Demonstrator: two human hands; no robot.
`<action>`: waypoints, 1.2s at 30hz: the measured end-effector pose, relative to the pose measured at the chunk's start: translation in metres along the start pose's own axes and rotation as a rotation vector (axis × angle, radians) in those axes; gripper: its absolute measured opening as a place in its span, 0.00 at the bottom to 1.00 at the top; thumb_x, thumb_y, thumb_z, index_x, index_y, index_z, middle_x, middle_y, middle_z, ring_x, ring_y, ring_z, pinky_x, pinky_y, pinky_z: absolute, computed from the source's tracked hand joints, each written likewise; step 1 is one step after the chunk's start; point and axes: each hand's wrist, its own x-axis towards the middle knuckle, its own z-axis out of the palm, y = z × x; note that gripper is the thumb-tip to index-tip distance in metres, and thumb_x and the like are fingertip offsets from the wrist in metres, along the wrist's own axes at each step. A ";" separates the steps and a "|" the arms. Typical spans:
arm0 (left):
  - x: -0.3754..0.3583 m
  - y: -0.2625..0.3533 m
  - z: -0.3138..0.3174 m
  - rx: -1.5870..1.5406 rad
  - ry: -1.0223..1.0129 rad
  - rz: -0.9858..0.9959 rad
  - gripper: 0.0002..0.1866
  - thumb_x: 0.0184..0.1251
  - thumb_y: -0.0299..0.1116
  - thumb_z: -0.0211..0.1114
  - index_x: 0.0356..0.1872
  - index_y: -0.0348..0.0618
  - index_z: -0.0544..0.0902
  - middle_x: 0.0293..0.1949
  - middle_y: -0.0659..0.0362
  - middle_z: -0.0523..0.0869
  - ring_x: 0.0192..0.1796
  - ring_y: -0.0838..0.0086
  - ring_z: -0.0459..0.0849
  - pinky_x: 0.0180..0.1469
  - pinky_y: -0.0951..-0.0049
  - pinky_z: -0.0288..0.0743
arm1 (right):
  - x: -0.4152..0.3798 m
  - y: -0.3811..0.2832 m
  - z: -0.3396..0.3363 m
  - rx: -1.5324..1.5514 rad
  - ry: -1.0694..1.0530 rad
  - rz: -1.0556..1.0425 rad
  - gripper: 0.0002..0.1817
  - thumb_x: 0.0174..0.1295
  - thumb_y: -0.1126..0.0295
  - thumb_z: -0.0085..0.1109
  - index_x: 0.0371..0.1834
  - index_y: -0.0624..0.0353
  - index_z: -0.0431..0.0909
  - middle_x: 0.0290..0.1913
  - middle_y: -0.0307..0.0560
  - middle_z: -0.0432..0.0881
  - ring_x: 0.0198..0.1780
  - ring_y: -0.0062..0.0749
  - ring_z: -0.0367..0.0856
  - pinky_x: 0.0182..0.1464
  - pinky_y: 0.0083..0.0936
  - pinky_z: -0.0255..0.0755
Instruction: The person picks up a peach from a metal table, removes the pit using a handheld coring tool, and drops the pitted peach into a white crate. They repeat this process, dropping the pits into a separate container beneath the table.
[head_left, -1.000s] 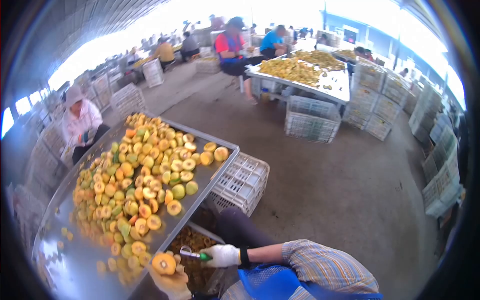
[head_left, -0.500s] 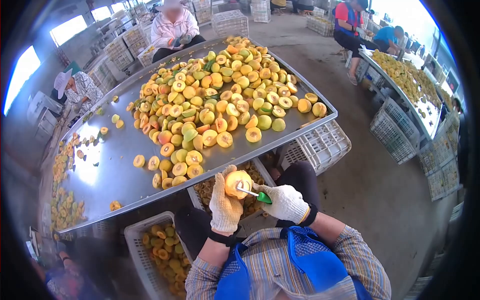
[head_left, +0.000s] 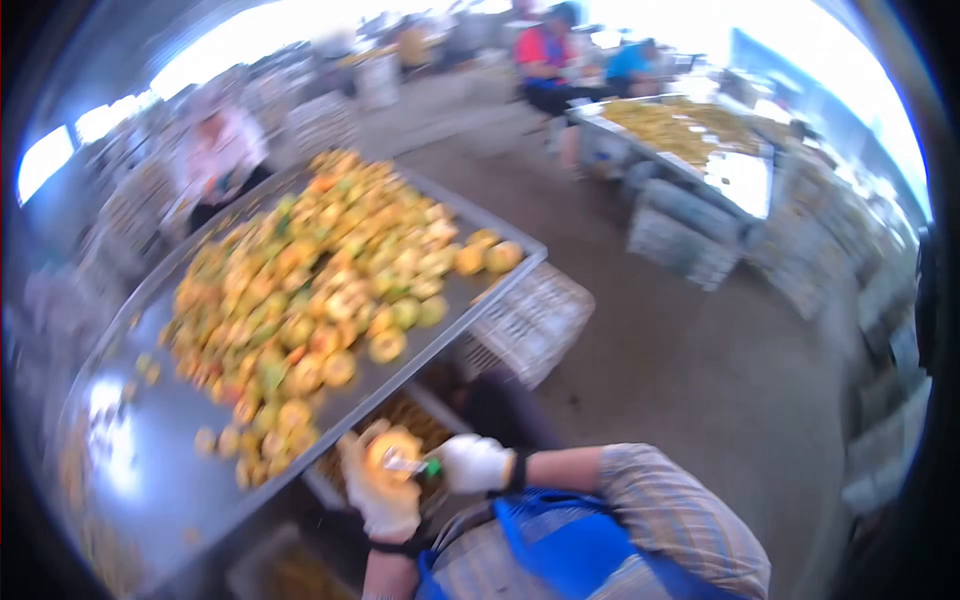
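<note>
My gloved left hand point(head_left: 378, 500) is closed around a yellow peach half point(head_left: 392, 447), its cut face turned up toward me. In my gloved right hand point(head_left: 476, 464) is a pitting tool point(head_left: 432, 467) with a green handle. Its metal end lies against the cut face of the peach half; motion blur hides how deep it sits. Both hands are just off the near edge of a metal table point(head_left: 150, 405), which carries a large pile of peach halves point(head_left: 310, 270).
Under the table's right corner stands a white plastic crate point(head_left: 540, 315). Another crate holding cut fruit is partly visible below my hands. A person in a pale top point(head_left: 220, 155) sits across the table. Further right, people sit by a second fruit-covered table point(head_left: 680, 130), with stacked crates nearby.
My view has swung to the right and blurred, so the table and hands appear further left and lower. Both hands keep the same hold on the peach half and the pitting tool.
</note>
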 end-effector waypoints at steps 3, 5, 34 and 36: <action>0.011 -0.003 -0.009 0.055 0.043 0.025 0.29 0.72 0.62 0.56 0.43 0.41 0.80 0.33 0.52 0.85 0.33 0.62 0.85 0.32 0.63 0.81 | 0.007 0.008 0.004 -0.024 -0.003 -0.129 0.07 0.55 0.66 0.59 0.35 0.50 0.84 0.27 0.55 0.83 0.31 0.55 0.84 0.33 0.45 0.77; 0.004 0.013 0.005 0.042 -0.044 0.021 0.28 0.72 0.61 0.58 0.43 0.42 0.80 0.33 0.54 0.84 0.32 0.64 0.85 0.29 0.66 0.80 | -0.008 -0.016 -0.014 0.121 -0.049 -0.158 0.08 0.53 0.67 0.58 0.34 0.55 0.82 0.27 0.57 0.83 0.32 0.54 0.84 0.34 0.42 0.77; -0.015 0.025 0.031 0.128 -0.085 0.052 0.33 0.73 0.65 0.50 0.34 0.39 0.79 0.32 0.52 0.83 0.36 0.61 0.83 0.41 0.62 0.79 | -0.004 -0.012 0.006 0.596 -0.288 -0.168 0.12 0.54 0.63 0.71 0.35 0.58 0.85 0.31 0.46 0.87 0.31 0.34 0.83 0.36 0.35 0.77; -0.006 0.022 0.022 0.141 -0.210 0.072 0.33 0.74 0.65 0.49 0.33 0.39 0.79 0.31 0.52 0.83 0.35 0.61 0.83 0.41 0.64 0.79 | -0.010 -0.021 0.005 0.970 -0.520 -0.073 0.10 0.55 0.72 0.73 0.40 0.59 0.87 0.35 0.38 0.87 0.36 0.22 0.81 0.38 0.31 0.76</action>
